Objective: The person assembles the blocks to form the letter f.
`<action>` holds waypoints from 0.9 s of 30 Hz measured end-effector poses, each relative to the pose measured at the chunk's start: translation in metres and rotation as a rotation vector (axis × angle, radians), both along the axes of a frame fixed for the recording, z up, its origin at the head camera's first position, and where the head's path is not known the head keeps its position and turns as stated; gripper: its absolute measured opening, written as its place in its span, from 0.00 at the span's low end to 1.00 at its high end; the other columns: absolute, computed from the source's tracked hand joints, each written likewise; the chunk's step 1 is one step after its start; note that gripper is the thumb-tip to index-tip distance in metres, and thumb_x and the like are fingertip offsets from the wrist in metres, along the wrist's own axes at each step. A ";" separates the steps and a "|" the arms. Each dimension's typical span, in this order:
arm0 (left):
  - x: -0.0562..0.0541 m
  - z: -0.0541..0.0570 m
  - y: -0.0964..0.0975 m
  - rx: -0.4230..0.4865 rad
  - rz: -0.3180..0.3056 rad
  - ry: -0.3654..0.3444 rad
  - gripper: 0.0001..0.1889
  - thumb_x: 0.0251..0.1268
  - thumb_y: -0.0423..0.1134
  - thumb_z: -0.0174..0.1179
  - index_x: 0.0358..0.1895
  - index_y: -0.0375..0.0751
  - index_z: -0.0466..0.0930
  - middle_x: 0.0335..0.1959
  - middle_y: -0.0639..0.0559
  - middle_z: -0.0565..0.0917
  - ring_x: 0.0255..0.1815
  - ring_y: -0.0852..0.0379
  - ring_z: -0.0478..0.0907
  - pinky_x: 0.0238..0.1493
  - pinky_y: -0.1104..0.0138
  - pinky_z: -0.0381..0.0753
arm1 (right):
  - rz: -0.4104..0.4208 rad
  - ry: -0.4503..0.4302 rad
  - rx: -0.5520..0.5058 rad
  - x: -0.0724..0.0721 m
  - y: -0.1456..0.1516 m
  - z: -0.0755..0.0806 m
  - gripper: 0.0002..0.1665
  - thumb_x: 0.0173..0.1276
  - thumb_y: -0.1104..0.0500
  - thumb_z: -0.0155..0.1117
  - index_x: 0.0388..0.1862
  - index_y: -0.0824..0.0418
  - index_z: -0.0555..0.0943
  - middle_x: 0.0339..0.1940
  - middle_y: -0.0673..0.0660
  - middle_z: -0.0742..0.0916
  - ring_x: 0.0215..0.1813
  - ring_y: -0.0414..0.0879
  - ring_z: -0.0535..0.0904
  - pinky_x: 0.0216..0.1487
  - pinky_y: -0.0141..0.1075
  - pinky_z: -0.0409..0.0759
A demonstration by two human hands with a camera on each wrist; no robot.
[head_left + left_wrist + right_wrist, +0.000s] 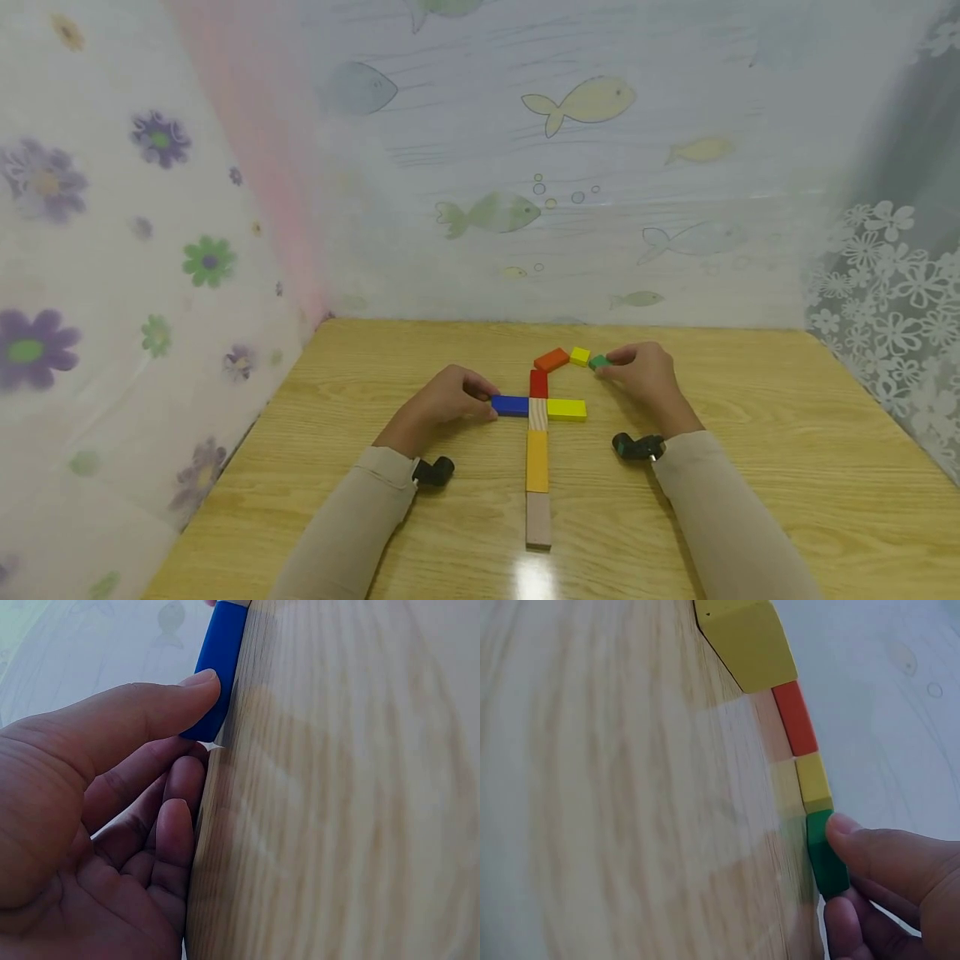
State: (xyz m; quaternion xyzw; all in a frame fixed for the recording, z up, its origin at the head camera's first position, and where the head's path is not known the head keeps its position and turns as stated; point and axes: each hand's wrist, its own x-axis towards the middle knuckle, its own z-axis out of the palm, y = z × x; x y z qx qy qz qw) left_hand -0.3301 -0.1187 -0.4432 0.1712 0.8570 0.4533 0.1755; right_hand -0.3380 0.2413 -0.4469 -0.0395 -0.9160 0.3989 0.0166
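My left hand (453, 394) pinches the outer end of a blue block (511, 406), which lies flat as the left arm of a cross of blocks. In the left wrist view the thumb presses on the side of that blue block (217, 671). My right hand (643, 375) holds a small green block (599, 362) between thumb and fingers. The right wrist view shows the green block (826, 855) touching or nearly touching a small yellow block (813, 782). Beyond it lies an orange-red block (795, 718), part of a curve starting at the red block (538, 384).
A longer yellow block (566, 409) forms the cross's right arm. A striped wooden block (537, 413) is at the centre, with an orange-yellow block (537, 461) and a brownish block (537, 518) below. A fish-patterned curtain (480, 275) hangs behind the wooden table (787, 433).
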 end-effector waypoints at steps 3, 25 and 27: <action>0.000 0.000 0.000 0.005 -0.004 0.000 0.14 0.59 0.40 0.77 0.49 0.48 0.91 0.48 0.53 0.88 0.49 0.56 0.83 0.57 0.59 0.83 | -0.002 -0.001 0.005 0.000 -0.001 -0.001 0.28 0.65 0.47 0.78 0.57 0.62 0.87 0.56 0.62 0.89 0.64 0.63 0.78 0.69 0.58 0.73; 0.000 -0.001 -0.002 0.001 -0.026 0.025 0.14 0.60 0.41 0.77 0.50 0.50 0.91 0.48 0.54 0.88 0.49 0.57 0.82 0.56 0.59 0.83 | 0.029 0.028 0.014 0.003 -0.003 0.001 0.29 0.66 0.47 0.76 0.59 0.64 0.86 0.56 0.63 0.89 0.63 0.64 0.79 0.66 0.59 0.75; 0.001 -0.001 -0.002 -0.002 -0.025 0.025 0.14 0.60 0.41 0.77 0.49 0.50 0.91 0.48 0.55 0.88 0.49 0.57 0.82 0.56 0.59 0.83 | 0.026 0.024 0.014 0.003 -0.003 0.001 0.29 0.66 0.47 0.77 0.59 0.63 0.86 0.56 0.63 0.89 0.64 0.64 0.79 0.67 0.59 0.75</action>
